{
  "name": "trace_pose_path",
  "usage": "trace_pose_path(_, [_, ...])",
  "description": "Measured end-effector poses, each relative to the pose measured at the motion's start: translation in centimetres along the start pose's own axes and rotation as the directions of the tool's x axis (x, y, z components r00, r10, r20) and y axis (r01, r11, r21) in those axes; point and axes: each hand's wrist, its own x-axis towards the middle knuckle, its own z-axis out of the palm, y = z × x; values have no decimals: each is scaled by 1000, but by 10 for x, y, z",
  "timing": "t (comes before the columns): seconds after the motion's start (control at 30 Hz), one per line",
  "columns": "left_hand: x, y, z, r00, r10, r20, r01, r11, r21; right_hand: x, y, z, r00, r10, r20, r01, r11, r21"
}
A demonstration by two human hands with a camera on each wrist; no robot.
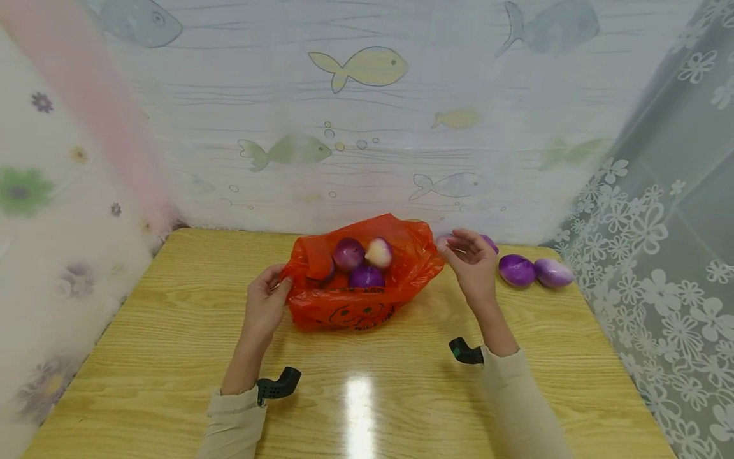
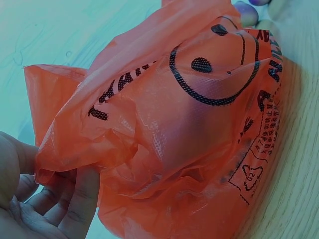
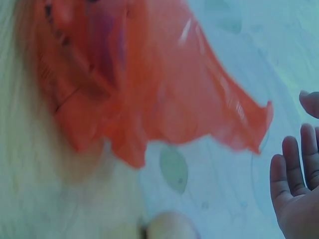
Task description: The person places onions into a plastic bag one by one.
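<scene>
An orange-red plastic bag (image 1: 350, 309) with a printed smiling face lies on the table, its mouth facing up. Several purple-and-white onions (image 1: 348, 254) sit inside it, one showing a pale end (image 1: 379, 253). My left hand (image 1: 267, 299) pinches the left edge of the bag between thumb and fingers; in the left wrist view the thin plastic bunches at the fingertips. Beside the bag's right edge is my right hand (image 1: 474, 268), its fingers loosely bent. The right wrist view shows that hand (image 3: 301, 184) apart from the plastic and holding nothing.
Right of the bag, a dark purple onion (image 1: 517, 270) and a paler onion (image 1: 554, 273) lie on the wooden table (image 1: 195, 306). More onions are partly hidden behind my right hand. A fish-print curtain (image 1: 367, 159) hangs along the back edge, with flowered curtains at both sides.
</scene>
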Motion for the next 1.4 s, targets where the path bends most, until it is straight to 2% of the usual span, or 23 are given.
trace_pose_path(0.17, [0, 0, 0, 1000, -2, 1, 2, 1000, 1, -4, 13, -21, 999, 16, -47, -17, 1000, -26])
trace_pose_path(0.37, [0, 0, 0, 1000, 1, 1, -1, 1000, -4, -9, 22, -50, 988, 47, -146, -50, 999, -20])
trace_pose_path(0.73, [1, -2, 0, 1000, 6, -7, -6, 1000, 4, -11, 28, -115, 937, 23, -349, -71, 990, -124])
trace_pose_path(0.9, [1, -2, 0, 1000, 6, -6, -6, 1000, 10, -10, 28, -143, 918, -34, -395, -24, 989, -143])
trace_pose_path(1.03, [1, -1, 0, 1000, 7, -8, -7, 1000, 20, -8, 28, -162, 898, -26, -438, -62, 981, -185])
trace_pose_path(1.17, [1, -2, -1, 1000, 10, -8, -10, 1000, 16, -4, 30, -178, 873, 10, -487, -162, 949, -270])
trace_pose_path(1.3, [1, -2, -1, 1000, 15, -3, -15, 1000, 9, -2, 31, -188, 870, 22, -492, -236, 895, -378])
trace_pose_path(1.4, [0, -2, -1, 1000, 12, -1, -12, 1000, 8, 0, 30, -193, 874, 57, -483, -303, 841, -449])
